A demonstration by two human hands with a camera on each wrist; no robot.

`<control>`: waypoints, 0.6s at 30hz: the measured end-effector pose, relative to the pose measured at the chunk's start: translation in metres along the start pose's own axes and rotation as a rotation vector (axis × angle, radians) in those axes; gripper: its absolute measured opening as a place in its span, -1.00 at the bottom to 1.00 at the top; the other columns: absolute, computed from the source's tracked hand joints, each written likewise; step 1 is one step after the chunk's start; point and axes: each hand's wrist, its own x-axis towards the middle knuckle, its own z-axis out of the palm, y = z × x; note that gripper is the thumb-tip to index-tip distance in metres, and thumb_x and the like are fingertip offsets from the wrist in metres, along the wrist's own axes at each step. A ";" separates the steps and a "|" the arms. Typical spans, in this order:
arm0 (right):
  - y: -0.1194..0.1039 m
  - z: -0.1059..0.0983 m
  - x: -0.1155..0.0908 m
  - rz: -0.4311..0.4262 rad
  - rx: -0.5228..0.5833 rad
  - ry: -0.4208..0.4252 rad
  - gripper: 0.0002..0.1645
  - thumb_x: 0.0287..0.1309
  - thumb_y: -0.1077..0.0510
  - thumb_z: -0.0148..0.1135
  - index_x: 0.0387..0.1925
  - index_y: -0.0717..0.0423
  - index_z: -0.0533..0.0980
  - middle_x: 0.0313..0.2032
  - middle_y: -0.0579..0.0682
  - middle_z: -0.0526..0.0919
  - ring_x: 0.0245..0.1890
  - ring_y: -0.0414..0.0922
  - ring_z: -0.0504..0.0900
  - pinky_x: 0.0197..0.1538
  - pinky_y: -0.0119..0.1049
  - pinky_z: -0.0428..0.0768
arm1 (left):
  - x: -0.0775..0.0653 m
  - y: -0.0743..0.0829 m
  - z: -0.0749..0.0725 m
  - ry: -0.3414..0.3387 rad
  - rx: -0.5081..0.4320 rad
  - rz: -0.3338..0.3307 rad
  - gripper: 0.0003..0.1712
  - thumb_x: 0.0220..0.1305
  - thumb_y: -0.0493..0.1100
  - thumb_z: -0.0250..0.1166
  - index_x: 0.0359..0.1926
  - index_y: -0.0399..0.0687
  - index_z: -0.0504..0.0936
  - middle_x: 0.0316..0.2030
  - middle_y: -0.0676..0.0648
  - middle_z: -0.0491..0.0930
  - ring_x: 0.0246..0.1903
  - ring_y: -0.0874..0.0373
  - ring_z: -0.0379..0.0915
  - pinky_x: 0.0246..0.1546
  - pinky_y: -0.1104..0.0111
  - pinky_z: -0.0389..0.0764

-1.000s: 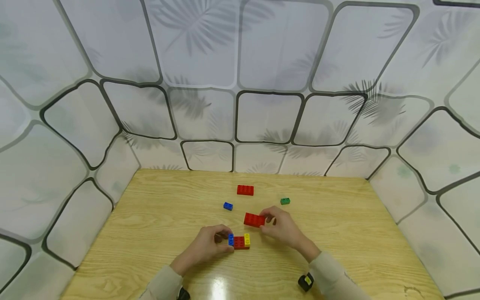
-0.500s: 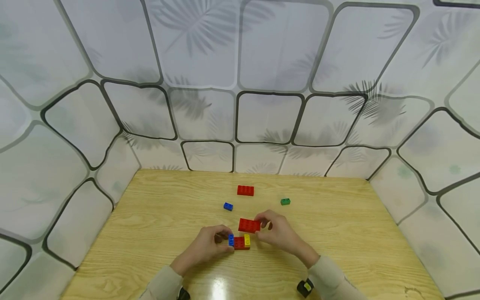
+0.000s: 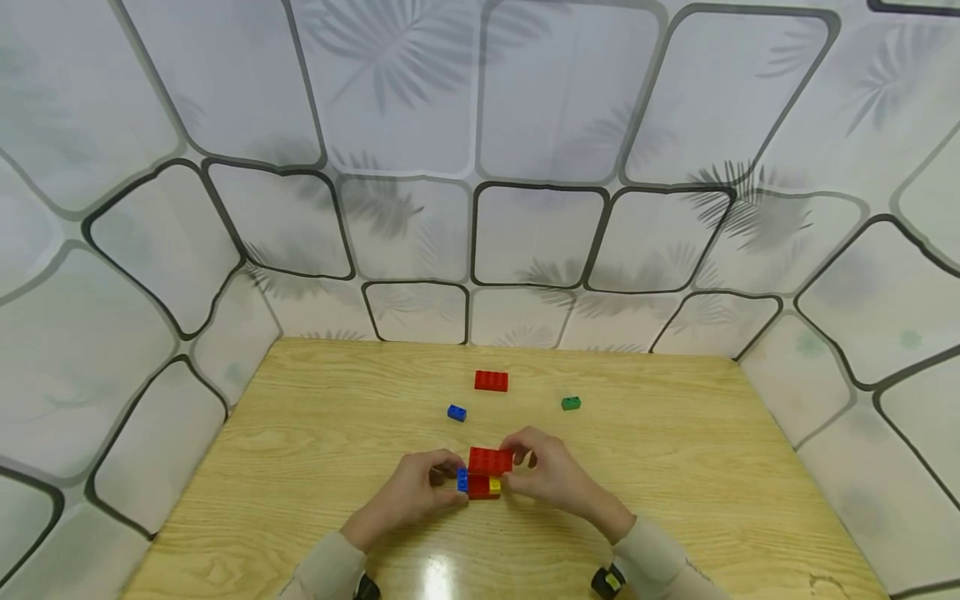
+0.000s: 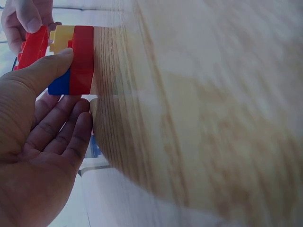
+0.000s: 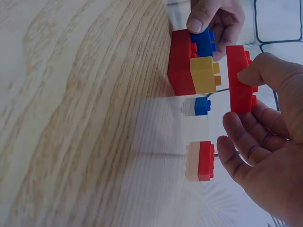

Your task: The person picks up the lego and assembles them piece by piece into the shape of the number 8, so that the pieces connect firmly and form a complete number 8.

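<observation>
My left hand [image 3: 416, 486] grips the left end of a small stack on the table. Its base is a red building brick [image 3: 480, 492], carrying a blue brick [image 3: 462, 481] at the left end and a yellow brick [image 3: 495, 485] at the right, with studs of the base bare between them. Thumb and fingers of my right hand [image 3: 551, 475] pinch another red brick [image 3: 489, 461] by its right end. In the right wrist view this held brick [image 5: 239, 78] is just above the yellow studs, with a gap showing between.
Farther back on the wooden table [image 3: 337, 400] lie a loose blue brick [image 3: 457, 412], a red brick [image 3: 491, 381] and, to the right, a green brick [image 3: 572, 403]. Patterned light walls [image 3: 412, 312] rise at the table's back and sides.
My right hand has brought its red brick left and toward me, from behind the stack to over it, covering part of the yellow brick. My left hand and the stack stay put.
</observation>
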 end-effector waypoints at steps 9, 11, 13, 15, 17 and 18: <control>-0.004 0.004 -0.001 -0.015 0.007 -0.044 -0.66 0.22 0.13 0.49 0.02 -0.01 0.64 -0.10 -0.15 0.67 -0.14 -0.10 0.60 -0.10 -0.40 0.58 | 0.000 -0.001 0.000 0.004 -0.001 0.011 -0.57 0.23 -0.03 0.59 0.08 0.02 0.73 0.00 0.04 0.76 -0.03 0.14 0.68 0.02 0.28 0.71; -0.004 0.005 -0.001 -0.023 0.006 -0.048 -0.65 0.21 0.15 0.49 0.03 -0.01 0.64 -0.10 -0.15 0.67 -0.14 -0.10 0.61 -0.10 -0.40 0.59 | 0.000 -0.001 0.001 0.009 0.003 0.020 -0.56 0.22 -0.04 0.59 0.09 -0.01 0.73 0.00 0.02 0.77 -0.04 0.13 0.69 0.02 0.29 0.72; -0.005 0.006 -0.002 -0.031 0.007 -0.053 -0.64 0.21 0.17 0.49 0.03 0.00 0.64 -0.09 -0.15 0.68 -0.15 -0.12 0.61 -0.11 -0.40 0.59 | 0.000 -0.001 0.001 0.012 0.002 0.029 -0.56 0.22 -0.04 0.60 0.09 -0.02 0.73 -0.01 0.01 0.77 -0.04 0.12 0.69 0.02 0.29 0.72; -0.005 0.007 -0.002 -0.036 0.009 -0.057 -0.64 0.20 0.18 0.49 0.03 0.01 0.64 -0.09 -0.15 0.68 -0.16 -0.13 0.61 -0.11 -0.40 0.59 | 0.000 0.000 0.001 0.015 -0.001 0.039 -0.56 0.21 -0.05 0.60 0.08 -0.03 0.73 -0.01 0.00 0.77 -0.04 0.11 0.69 0.02 0.28 0.73; -0.006 0.008 -0.002 -0.040 0.006 -0.061 -0.64 0.20 0.20 0.49 0.03 0.01 0.64 -0.10 -0.15 0.68 -0.16 -0.13 0.61 -0.12 -0.39 0.59 | 0.000 0.000 0.001 0.016 -0.008 0.047 -0.57 0.21 -0.06 0.60 0.08 -0.02 0.73 -0.01 0.00 0.77 -0.04 0.09 0.70 0.02 0.27 0.73; -0.006 0.009 -0.002 -0.042 0.004 -0.062 -0.63 0.19 0.20 0.49 0.03 0.02 0.64 -0.10 -0.14 0.68 -0.16 -0.13 0.61 -0.12 -0.39 0.60 | 0.000 0.000 0.001 0.016 -0.011 0.052 -0.57 0.21 -0.07 0.60 0.07 -0.02 0.73 -0.02 0.01 0.77 -0.03 0.08 0.70 0.02 0.27 0.73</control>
